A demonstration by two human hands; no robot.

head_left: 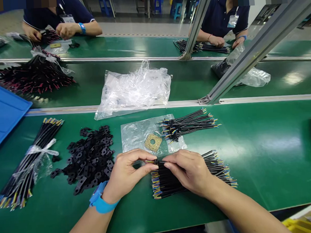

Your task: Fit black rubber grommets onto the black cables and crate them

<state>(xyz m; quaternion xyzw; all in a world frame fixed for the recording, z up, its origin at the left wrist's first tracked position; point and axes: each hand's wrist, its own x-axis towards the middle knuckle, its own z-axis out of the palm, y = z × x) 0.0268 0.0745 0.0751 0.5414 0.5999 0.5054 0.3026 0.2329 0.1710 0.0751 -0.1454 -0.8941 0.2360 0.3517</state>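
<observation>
My left hand (136, 167), with a blue wristband, pinches a small black part (155, 161) near a cable's coloured wire ends. The black cable (161, 162) runs into the pinched fingertips of my right hand (187, 167). Under and beside my right hand lies a row of short black cables (166, 184) with coloured ends. Just beyond my hands, a yellowish square pad with a hole (153, 142) rests on a clear plastic bag (132, 133). A smaller group of cables (195, 123) lies behind. Left of my left hand is a pile of black parts (95, 162).
A tied cable bundle (33, 162) and a blue bin (2, 108) are at left. Crumpled plastic (138, 86) lies across the metal rail (65, 110). A slanted metal post (248, 51) stands at right. Two people work across the green table (273, 151).
</observation>
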